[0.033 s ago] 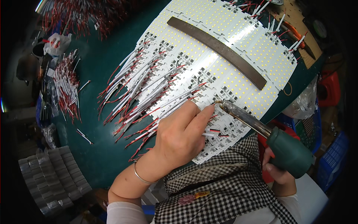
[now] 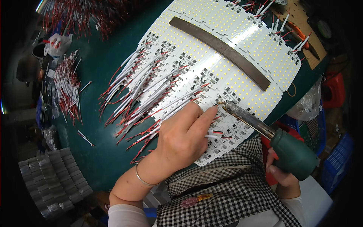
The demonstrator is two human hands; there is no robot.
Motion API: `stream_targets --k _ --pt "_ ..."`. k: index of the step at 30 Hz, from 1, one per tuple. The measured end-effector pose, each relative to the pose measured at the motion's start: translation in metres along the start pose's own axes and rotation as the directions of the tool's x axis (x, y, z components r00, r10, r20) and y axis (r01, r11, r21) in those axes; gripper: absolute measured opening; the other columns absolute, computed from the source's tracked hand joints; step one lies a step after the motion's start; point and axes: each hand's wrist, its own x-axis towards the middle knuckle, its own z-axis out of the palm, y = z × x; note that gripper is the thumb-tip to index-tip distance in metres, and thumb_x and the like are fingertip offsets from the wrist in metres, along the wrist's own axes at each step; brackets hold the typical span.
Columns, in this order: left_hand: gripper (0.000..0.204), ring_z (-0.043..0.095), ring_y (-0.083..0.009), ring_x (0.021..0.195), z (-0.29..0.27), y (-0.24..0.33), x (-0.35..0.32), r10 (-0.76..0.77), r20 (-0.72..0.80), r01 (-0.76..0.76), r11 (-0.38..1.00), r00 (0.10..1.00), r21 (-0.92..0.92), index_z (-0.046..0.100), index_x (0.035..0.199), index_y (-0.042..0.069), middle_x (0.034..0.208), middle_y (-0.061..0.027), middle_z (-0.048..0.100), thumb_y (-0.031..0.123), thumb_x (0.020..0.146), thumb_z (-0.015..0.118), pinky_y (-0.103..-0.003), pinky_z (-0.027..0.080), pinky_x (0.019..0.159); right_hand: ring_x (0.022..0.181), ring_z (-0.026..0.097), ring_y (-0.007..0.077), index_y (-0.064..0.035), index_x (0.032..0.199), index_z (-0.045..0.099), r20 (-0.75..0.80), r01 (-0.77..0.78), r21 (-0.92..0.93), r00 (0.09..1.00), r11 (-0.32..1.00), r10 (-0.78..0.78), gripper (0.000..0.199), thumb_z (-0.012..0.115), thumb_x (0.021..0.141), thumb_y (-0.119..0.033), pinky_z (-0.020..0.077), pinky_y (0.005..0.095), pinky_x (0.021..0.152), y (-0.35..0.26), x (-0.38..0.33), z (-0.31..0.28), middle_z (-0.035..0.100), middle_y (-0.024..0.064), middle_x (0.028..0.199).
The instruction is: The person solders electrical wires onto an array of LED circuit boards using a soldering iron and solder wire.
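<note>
My left hand (image 2: 185,136) is closed over the lower part of the white LED circuit boards (image 2: 261,56). A white-sleeved wire (image 2: 211,136) with red and black ends sticks out from under its fingers. At the right, my right hand (image 2: 280,172) is wrapped round the green handle of a soldering iron (image 2: 295,153), which partly hides the fingers. The iron's bent tip touches or nearly touches the boards, right beside my left fingertips. Many white wires with red ends (image 2: 151,90) fan out from the boards to the left of that hand.
A curved brown bar (image 2: 223,49) lies across the boards. Loose wires (image 2: 68,87) are heaped on the green table (image 2: 102,147), with a bigger bundle (image 2: 90,15) behind. Grey stacked pieces (image 2: 55,181) stand lower left. Blue baskets (image 2: 336,162) are at the right.
</note>
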Motion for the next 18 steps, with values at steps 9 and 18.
stream_targets --k 9,18 --pt "0.052 0.06 -0.0195 0.059 -0.001 -0.001 0.002 0.01 0.019 -0.01 1.0 1.0 -0.008 0.073 0.109 0.004 0.076 -0.0075 0.06 -0.009 0.059 0.069 -0.031 0.045 0.047 0.076 0.067 0.0244 0.0035 0.125 0.058 -0.035 0.064 -0.058 0.997 0.996 -0.066 0.044 0.073 0.086 -0.01 0.0566 0.0335 0.065 -0.006 0.012 0.003 0.066 0.0187 0.107" --pt "0.053 0.059 -0.0197 0.057 -0.003 0.0 0.003 0.026 0.022 -0.027 0.999 0.999 0.031 0.073 0.108 0.004 0.075 -0.0067 0.06 -0.009 0.057 0.066 -0.031 0.045 0.046 0.061 0.056 0.0132 0.0114 0.129 0.054 -0.053 0.127 0.015 0.991 0.992 -0.126 0.056 0.075 0.081 -0.01 0.0445 0.0251 0.054 -0.02 0.008 0.014 0.063 0.0093 0.078"
